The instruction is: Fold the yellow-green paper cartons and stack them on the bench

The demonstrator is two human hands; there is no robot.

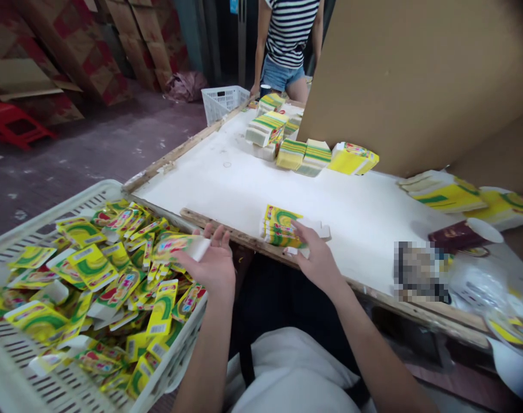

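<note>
My left hand (214,261) is palm up over the basket's right edge, its fingers stretched out and apart. A motion-blurred yellow and green carton (171,246) with a white end lies across the thumb side, and it looks loose rather than gripped. At the table's near edge, my right hand (315,255) curls its thumb and fingers round the right end of a small group of yellow cartons (278,226). White flaps show beside that hand. Many similar cartons fill the white plastic basket (100,189) at the left.
Stacks of flat cartons (291,154) stand along the back of the white table (210,166), against a large cardboard sheet (416,80). A dark red paper cup (453,234) lies on its side at right. Across the table stands a person (289,40) in a striped shirt.
</note>
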